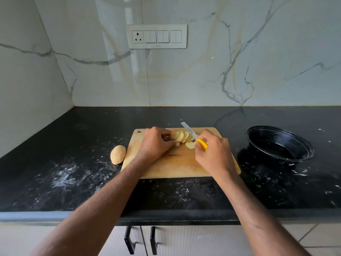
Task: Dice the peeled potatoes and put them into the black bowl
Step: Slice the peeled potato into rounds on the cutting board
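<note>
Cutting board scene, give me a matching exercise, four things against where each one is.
Things:
1. whole potato
2. black bowl
3. potato slices
4. knife

Places:
A. in the right hand
B. on the cutting board, beside the left hand
C. on the counter, left of the board
D. on the counter, right of the board

Pairs: 1-C, 2-D, 3-B, 4-A

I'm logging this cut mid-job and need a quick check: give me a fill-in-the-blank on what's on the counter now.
1. The right hand grips a knife with a ____ handle.
2. The potato slices lie on the wooden ____.
3. The whole potato sits to the ____ of the board.
4. The black bowl holds ____ potato pieces.

Missing words: yellow; cutting board; left; no
</note>
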Tool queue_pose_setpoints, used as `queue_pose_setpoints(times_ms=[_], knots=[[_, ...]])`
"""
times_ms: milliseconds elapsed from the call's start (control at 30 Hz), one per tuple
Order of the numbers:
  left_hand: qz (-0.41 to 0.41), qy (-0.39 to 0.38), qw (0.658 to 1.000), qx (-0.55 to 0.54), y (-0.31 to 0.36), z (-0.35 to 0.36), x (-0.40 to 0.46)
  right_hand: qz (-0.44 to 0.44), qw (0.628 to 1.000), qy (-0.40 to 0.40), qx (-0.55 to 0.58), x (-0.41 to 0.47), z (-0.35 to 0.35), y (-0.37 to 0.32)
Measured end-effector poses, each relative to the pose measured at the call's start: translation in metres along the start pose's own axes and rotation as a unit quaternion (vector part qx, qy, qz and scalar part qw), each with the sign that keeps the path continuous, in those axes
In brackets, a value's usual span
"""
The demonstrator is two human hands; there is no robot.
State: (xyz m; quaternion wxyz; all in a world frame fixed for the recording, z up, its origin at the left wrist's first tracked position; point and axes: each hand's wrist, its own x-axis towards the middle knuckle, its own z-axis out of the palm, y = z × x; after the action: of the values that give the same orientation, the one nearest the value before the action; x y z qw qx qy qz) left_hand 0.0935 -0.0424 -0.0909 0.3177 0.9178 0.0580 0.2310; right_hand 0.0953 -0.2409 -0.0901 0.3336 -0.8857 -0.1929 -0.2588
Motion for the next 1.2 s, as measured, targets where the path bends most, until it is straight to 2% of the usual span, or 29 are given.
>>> queue_pose_setpoints(times_ms=[133, 400, 600, 800, 967, 1067, 1200], knots=[[0.027, -0.012, 0.999, 0.020, 0.004, 0.000, -0.002, 0.030, 0.999, -0.019, -0.010, 0.000, 0.010, 0.005], [0.040, -0.015, 0.999, 0.002, 0.005, 0.005, 0.002, 0.003, 0.998, -0.053, -0.017, 0.022, 0.016, 0.017], [0.054, -0.021, 0.998, -0.001, 0.014, 0.018, 0.018, 0.010, 1.000, -0.013, -0.019, 0.027, 0.018, 0.024], [0.063, -0.025, 0.998, 0.012, 0.017, 0.023, 0.021, -0.004, 1.000, -0.004, -0.019, 0.026, 0.019, 0.027], [0.065, -0.016, 0.998, 0.014, 0.012, 0.010, 0.007, -0.050, 0.998, 0.023, -0.016, 0.021, 0.018, 0.026], [0.065, -0.010, 0.998, 0.015, 0.008, -0.002, -0.008, -0.109, 0.994, 0.009, -0.023, 0.017, 0.019, 0.022], [0.061, 0.062, 0.996, -0.004, -0.004, -0.027, -0.027, -0.179, 0.983, -0.018, -0.037, 0.010, 0.030, 0.009]])
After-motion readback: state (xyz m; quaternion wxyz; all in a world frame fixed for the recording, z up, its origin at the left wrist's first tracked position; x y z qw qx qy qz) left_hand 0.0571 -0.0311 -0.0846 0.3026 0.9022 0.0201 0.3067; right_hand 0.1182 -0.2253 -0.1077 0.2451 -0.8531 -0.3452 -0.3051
